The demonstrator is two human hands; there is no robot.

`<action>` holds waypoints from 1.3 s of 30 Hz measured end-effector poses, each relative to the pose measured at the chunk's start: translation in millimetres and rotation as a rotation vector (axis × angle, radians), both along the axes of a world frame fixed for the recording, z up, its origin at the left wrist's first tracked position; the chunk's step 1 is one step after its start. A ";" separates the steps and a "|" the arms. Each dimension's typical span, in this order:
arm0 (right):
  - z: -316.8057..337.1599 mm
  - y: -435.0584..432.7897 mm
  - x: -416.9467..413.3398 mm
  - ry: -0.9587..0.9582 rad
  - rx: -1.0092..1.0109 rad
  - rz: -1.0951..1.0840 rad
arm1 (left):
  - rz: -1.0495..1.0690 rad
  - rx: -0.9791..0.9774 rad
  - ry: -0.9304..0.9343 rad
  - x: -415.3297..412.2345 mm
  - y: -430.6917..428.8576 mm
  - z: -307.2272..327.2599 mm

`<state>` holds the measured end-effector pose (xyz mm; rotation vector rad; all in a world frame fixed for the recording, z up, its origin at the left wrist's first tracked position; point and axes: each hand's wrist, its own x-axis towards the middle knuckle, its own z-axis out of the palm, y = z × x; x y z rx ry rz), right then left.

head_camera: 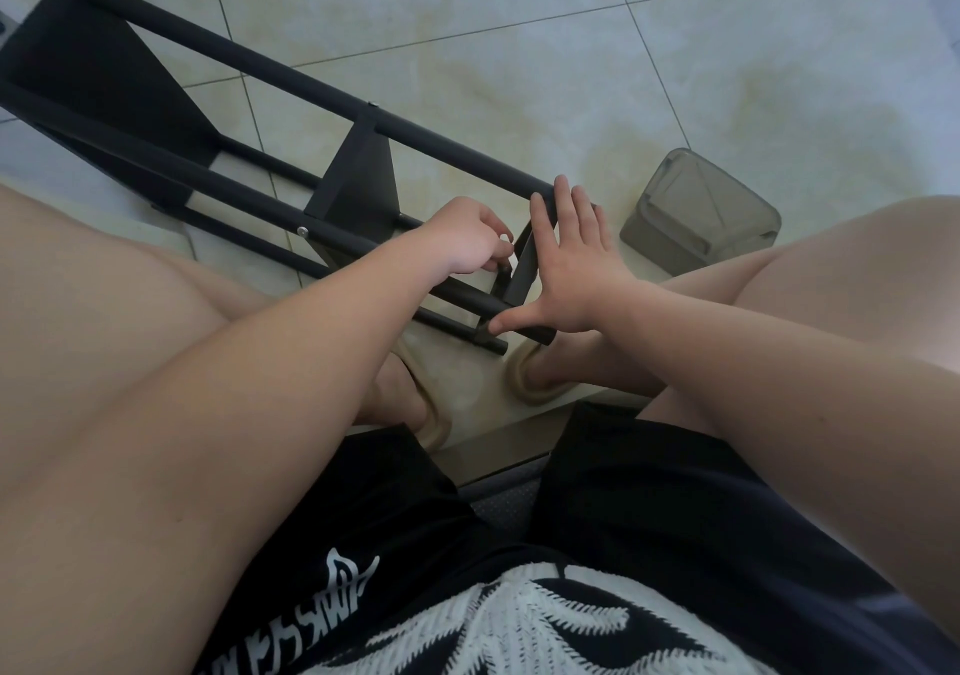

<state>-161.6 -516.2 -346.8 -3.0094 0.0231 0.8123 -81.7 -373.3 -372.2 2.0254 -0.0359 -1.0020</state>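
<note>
Black frame [311, 84] lies on floor [519, 76], near end under both hands. Right hand [571, 269] flat, fingers spread, pressing frame end. Left hand [467, 237] curled, pinching small part [506, 244] at joint; what it is, unclear. Risks: frame rolls if press slackens; part slips, drops under tubes.

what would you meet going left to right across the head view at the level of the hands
black metal rack → left hand → right hand → grey plastic container
</note>
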 end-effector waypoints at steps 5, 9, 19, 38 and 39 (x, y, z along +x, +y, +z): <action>0.3 0.3 -0.4 -0.004 -0.008 0.005 | -0.066 0.031 0.006 -1.2 -0.8 0.5; 1.1 1.2 -1.1 -0.007 -0.010 0.006 | -0.103 0.070 0.017 -1.5 -1.0 1.9; 3.8 3.3 -3.2 -0.006 -0.009 0.010 | -0.137 0.141 0.065 -1.6 -2.2 9.9; -4.3 0.4 -2.3 -0.024 0.001 0.011 | -0.287 0.123 0.016 9.1 8.1 3.7; -4.5 0.2 -2.4 -0.025 0.001 0.012 | -0.311 0.134 0.003 10.1 8.3 3.5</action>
